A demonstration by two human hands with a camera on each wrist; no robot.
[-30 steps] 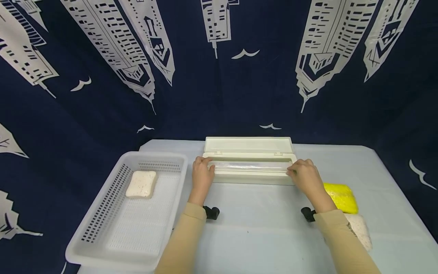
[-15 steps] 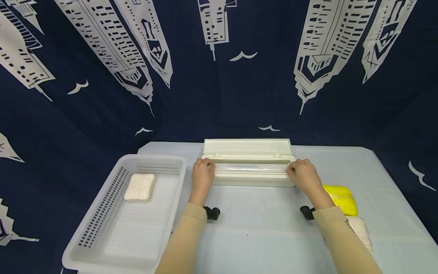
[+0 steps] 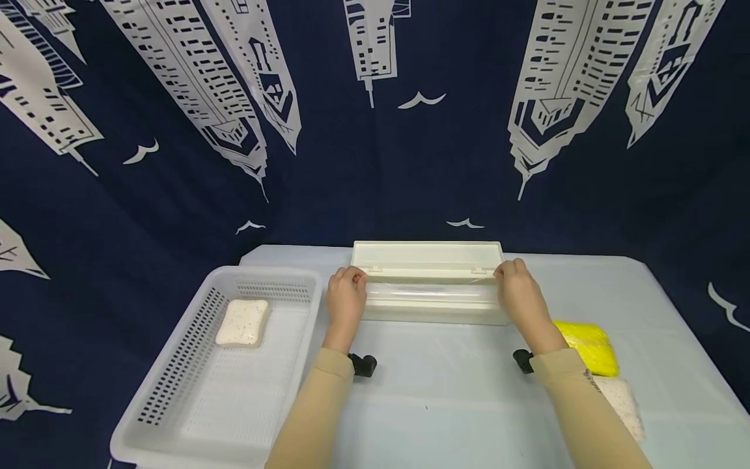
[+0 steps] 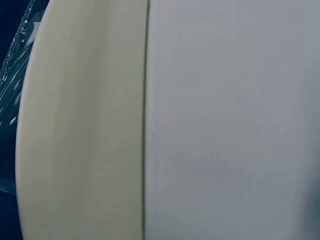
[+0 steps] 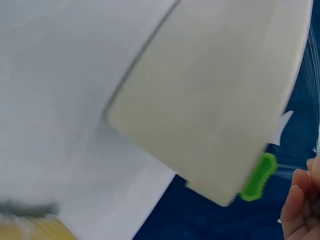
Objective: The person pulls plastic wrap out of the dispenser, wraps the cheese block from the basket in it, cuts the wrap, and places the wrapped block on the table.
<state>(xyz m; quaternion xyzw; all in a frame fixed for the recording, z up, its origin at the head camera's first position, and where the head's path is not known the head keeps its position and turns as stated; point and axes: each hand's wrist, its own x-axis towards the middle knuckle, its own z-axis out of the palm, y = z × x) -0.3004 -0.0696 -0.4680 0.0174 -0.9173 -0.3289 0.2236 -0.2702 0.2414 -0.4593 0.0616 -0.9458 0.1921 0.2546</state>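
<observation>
The right hand [image 3: 520, 298] has risen from the near edge of the box's right end to the level of the hinge, while the left hand [image 3: 346, 298] stays by the left end; the clear film [image 4: 14, 85] now spans the gap between them, lifted over the trough, so the work seems to have passed from finding the film's edge to drawing it out. Both hands pinch the film between thumb and fingertips, though the left grip is judged from the head view alone, since the left wrist camera shows no fingers. The film is thin, glossy and finely creased where it catches light beyond the box. The cream box [image 3: 433, 314] is long, smooth and hard-looking, at the table's far side, its flat lid [image 3: 428, 253] tilted back; a bright green piece [image 5: 259, 177] with a ridged edge sticks out at its end. On the left, a rounded, speckled, spongy-looking slab [image 3: 243, 323] lies in a perforated white plastic basket [image 3: 228, 397]. Near the right forearm sit a shiny yellow bundle [image 3: 592, 350] and a pale speckled block [image 3: 620, 402].
</observation>
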